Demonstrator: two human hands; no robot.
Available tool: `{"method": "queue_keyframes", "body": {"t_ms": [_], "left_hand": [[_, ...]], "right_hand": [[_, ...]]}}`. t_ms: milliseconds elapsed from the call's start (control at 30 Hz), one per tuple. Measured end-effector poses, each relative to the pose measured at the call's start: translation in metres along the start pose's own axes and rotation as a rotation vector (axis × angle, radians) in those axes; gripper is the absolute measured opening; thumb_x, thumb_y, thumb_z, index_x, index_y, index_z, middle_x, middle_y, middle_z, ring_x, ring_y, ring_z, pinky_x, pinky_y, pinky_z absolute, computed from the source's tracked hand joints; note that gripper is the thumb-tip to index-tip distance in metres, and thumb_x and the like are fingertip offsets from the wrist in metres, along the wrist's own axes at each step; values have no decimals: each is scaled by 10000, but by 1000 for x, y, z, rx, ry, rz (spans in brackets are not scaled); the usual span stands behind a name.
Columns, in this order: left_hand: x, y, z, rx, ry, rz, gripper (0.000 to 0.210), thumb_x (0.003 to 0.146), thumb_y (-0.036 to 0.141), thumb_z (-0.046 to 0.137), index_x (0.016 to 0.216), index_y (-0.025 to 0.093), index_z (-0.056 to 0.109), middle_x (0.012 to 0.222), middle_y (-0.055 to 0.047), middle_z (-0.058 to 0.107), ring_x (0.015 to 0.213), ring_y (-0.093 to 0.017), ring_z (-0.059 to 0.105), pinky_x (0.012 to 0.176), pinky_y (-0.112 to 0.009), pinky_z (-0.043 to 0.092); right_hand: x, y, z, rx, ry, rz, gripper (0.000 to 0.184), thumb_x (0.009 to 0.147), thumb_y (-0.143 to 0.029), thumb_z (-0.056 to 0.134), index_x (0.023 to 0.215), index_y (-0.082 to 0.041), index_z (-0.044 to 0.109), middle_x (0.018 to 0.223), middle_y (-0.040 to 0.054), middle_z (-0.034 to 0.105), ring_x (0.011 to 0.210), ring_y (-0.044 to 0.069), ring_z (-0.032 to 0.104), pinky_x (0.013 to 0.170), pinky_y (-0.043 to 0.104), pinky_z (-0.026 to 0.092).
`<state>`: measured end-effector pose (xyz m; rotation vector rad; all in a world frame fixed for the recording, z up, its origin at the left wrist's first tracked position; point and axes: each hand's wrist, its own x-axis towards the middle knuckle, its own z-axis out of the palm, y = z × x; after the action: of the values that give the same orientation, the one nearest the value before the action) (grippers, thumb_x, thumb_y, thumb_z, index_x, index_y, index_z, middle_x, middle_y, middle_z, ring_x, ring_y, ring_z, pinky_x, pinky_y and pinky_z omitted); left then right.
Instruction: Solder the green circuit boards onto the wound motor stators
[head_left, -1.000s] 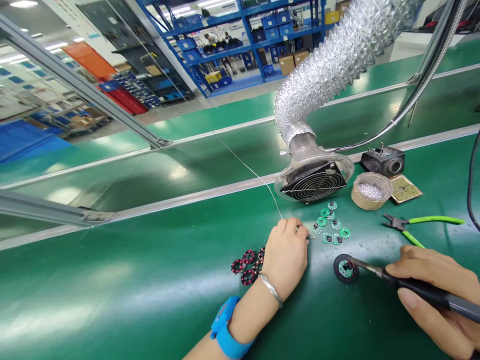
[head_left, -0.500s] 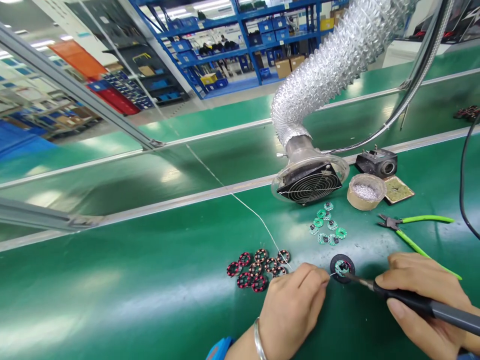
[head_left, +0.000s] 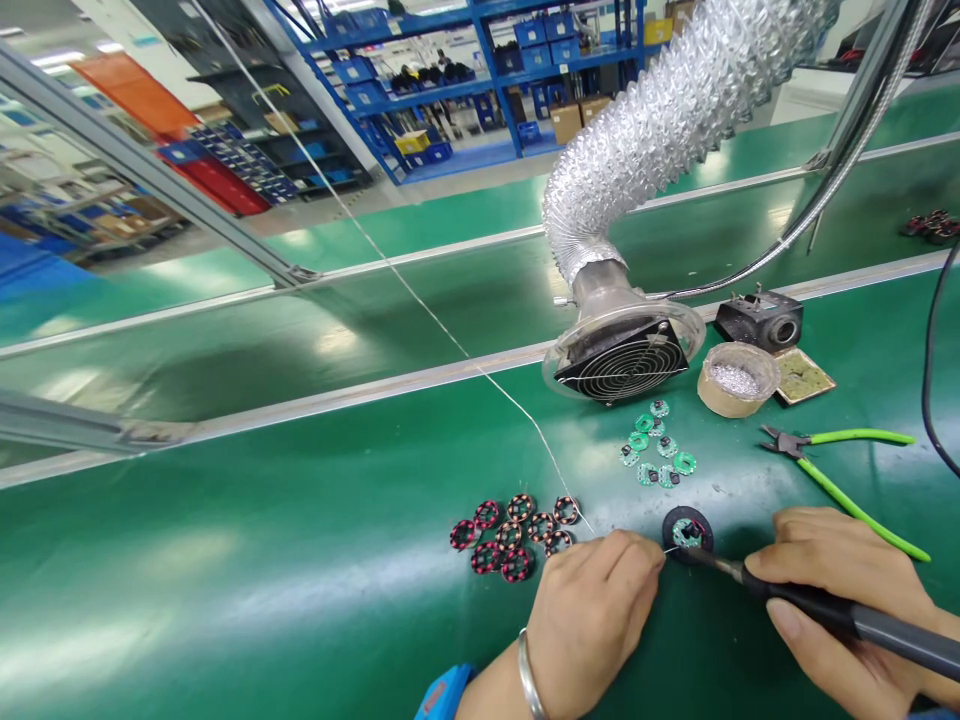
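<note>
Pinched in my left hand [head_left: 596, 615] is a thin solder wire [head_left: 517, 403], its short end poking out at a small round circuit board [head_left: 686, 533]. That board sits in a black ring [head_left: 703, 520] on the green bench. My right hand [head_left: 847, 600] grips a soldering iron [head_left: 832, 607] with a dark handle, and its tip meets the board's lower edge beside the wire end. Left of my left hand lie several copper-wound coil rings [head_left: 510, 537]. Beyond the board are several loose green circuit boards [head_left: 654, 447].
A fume extractor [head_left: 630, 370] on a silver duct hangs over the bench. Behind my right hand lie green-handled cutters [head_left: 840, 470]. Farther back stand a round tub of metal shavings [head_left: 739, 380], a sponge tray [head_left: 802, 377] and a black iron holder [head_left: 761, 320].
The view has shifted slightly. Both hands keep nearly the same place at the board, and the iron's tip sits slightly lower on it. The wire's far stretch has swung.
</note>
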<state>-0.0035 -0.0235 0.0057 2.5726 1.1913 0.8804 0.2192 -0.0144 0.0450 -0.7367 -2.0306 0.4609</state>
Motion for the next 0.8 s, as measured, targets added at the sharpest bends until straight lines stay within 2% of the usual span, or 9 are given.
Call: {"method": "queue_keyframes", "body": {"t_ms": [500,667,800], "left_hand": [[0,-1,3,-13,6,5,125,944,124,471,927,197,571,798,9,707,620,-129,649,556,-240,456],[2,4,-4,-34,8,-28,119,883,102,498,864,202,561,730,10,677,570,-136,626,514,-250,440],[0,9,-10,-38,-110,-131,66,810,174,526,853,212,560,665,12,641,508,-168,608,476,-287,446]], "right_hand": [[-3,2,2,10,-8,3,277,763,-68,461,992,-160,586,608,25,611,449,139,526,437,278,424],[-5,2,-3,11,-22,25,265,754,-73,466,972,-162,588,580,10,576,454,140,532,453,288,449],[-11,2,-11,-61,-60,27,264,782,-84,479,1011,-184,564,647,47,635,591,197,629,511,323,490]]}}
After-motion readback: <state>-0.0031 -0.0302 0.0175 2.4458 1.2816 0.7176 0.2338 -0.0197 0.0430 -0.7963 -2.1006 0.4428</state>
